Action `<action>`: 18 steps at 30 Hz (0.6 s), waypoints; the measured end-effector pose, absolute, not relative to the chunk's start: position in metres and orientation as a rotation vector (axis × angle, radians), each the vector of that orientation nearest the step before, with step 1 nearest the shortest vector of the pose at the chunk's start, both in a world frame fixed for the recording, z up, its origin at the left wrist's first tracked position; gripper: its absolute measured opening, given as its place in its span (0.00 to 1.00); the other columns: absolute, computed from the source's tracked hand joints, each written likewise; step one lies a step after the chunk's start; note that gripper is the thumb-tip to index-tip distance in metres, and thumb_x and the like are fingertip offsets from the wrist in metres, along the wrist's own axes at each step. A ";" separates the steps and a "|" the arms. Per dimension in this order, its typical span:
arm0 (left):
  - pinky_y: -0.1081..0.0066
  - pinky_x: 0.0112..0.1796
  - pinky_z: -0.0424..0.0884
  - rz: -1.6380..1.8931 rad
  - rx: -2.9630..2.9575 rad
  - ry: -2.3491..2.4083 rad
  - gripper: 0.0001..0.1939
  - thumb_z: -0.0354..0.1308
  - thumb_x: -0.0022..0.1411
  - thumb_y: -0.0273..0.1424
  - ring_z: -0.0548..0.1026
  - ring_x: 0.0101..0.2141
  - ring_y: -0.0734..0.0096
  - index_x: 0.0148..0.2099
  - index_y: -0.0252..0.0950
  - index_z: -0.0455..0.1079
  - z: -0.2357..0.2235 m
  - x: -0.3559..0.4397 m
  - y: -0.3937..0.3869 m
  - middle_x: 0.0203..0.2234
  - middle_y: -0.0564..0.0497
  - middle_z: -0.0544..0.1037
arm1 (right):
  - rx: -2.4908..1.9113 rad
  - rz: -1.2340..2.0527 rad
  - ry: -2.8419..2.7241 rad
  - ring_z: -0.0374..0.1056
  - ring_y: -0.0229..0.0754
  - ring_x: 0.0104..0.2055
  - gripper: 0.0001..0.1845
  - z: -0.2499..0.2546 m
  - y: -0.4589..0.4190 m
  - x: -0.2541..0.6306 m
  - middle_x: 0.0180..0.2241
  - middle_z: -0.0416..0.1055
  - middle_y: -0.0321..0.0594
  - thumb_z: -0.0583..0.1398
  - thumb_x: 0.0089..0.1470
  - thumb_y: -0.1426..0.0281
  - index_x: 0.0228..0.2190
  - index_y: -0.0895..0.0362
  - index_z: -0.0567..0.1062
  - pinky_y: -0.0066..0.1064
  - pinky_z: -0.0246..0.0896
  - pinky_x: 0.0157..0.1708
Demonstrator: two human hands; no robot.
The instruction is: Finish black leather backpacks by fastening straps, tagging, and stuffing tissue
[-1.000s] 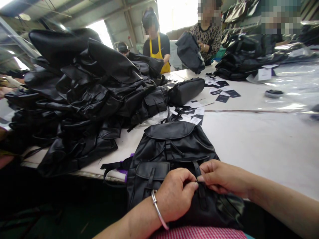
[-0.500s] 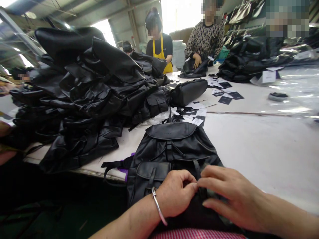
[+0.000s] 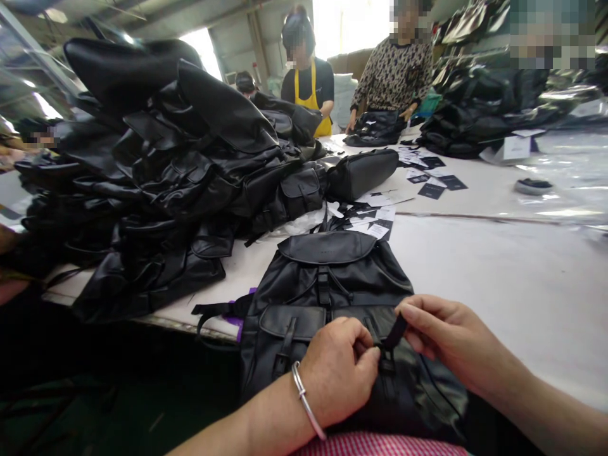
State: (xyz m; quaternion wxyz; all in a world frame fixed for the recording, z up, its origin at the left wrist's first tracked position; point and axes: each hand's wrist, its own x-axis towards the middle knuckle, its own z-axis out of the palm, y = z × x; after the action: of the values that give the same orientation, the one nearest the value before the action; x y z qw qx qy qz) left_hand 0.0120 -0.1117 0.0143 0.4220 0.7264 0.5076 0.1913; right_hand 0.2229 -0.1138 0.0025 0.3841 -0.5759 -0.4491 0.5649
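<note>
Black leather-look flap backpack (image 3: 327, 272), upper part on flat white worktop (image 3: 498, 278); right hand (image 3: 446, 332), grip clamped on narrow black strap (image 3: 396, 332); left hand (image 3: 339, 370), grip together just beside it.

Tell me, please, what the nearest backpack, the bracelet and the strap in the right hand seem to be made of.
Backpack: black leather or imitation leather, since the smooth surface creases and shines softly; I cannot say which.
Bracelet: likely polished silver-coloured metal, from its bright, thin, rigid-looking band.
Strap: perhaps fabric; it looks dull black, but its texture is unclear.
</note>
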 end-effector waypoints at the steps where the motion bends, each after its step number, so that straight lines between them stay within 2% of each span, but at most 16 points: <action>1: 0.72 0.33 0.65 0.499 1.848 1.279 0.05 0.60 0.57 0.31 0.72 0.31 0.71 0.37 0.37 0.73 0.014 0.012 -0.111 0.30 0.52 0.75 | -1.460 1.457 -1.110 0.58 0.34 0.18 0.25 -0.001 -0.111 0.222 0.17 0.67 0.35 0.64 0.53 0.47 0.28 0.57 0.75 0.25 0.51 0.18; 4: 0.72 0.35 0.66 0.509 1.925 1.233 0.10 0.61 0.58 0.31 0.72 0.33 0.70 0.43 0.39 0.75 0.015 0.011 -0.109 0.33 0.51 0.75 | -1.433 1.512 -1.033 0.57 0.33 0.17 0.24 -0.007 -0.103 0.219 0.17 0.66 0.33 0.65 0.52 0.47 0.28 0.57 0.74 0.24 0.49 0.17; 7: 0.72 0.36 0.67 0.444 1.908 1.190 0.08 0.59 0.60 0.32 0.72 0.32 0.71 0.41 0.39 0.77 0.012 0.011 -0.107 0.32 0.51 0.76 | -1.422 1.628 -0.932 0.56 0.32 0.16 0.26 -0.009 -0.098 0.218 0.16 0.65 0.32 0.66 0.49 0.46 0.26 0.57 0.71 0.23 0.47 0.16; 10: 0.71 0.35 0.67 0.388 1.868 1.194 0.09 0.58 0.61 0.33 0.73 0.31 0.71 0.40 0.38 0.78 0.009 0.011 -0.104 0.30 0.51 0.77 | -1.389 1.758 -0.948 0.59 0.33 0.19 0.25 -0.009 -0.098 0.220 0.19 0.67 0.33 0.66 0.49 0.47 0.27 0.57 0.71 0.23 0.52 0.18; 14: 0.72 0.34 0.66 0.366 1.857 1.187 0.10 0.58 0.60 0.33 0.73 0.31 0.70 0.39 0.38 0.79 0.007 0.012 -0.102 0.29 0.50 0.78 | -1.356 1.805 -1.379 0.65 0.37 0.28 0.16 -0.001 -0.107 0.224 0.26 0.70 0.35 0.66 0.52 0.57 0.33 0.57 0.75 0.26 0.60 0.27; 16: 0.72 0.33 0.66 0.360 1.868 1.172 0.09 0.57 0.60 0.33 0.73 0.31 0.70 0.38 0.37 0.79 0.006 0.012 -0.102 0.29 0.51 0.78 | -1.336 1.718 -1.619 0.67 0.39 0.33 0.09 0.006 -0.110 0.227 0.31 0.72 0.37 0.63 0.55 0.64 0.36 0.56 0.76 0.28 0.62 0.32; 18: 0.72 0.33 0.65 0.356 1.884 1.160 0.09 0.57 0.60 0.32 0.73 0.32 0.70 0.38 0.37 0.79 0.005 0.012 -0.102 0.29 0.51 0.78 | -1.290 1.607 -1.838 0.67 0.40 0.36 0.09 0.014 -0.111 0.228 0.34 0.72 0.37 0.59 0.56 0.71 0.39 0.54 0.77 0.29 0.63 0.36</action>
State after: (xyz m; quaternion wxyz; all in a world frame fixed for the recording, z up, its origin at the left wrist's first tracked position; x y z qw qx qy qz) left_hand 0.0119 -0.1016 0.0053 0.4355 0.7568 0.4660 0.1430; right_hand 0.2281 -0.1115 0.0144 0.1890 -0.4586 -0.6536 0.5716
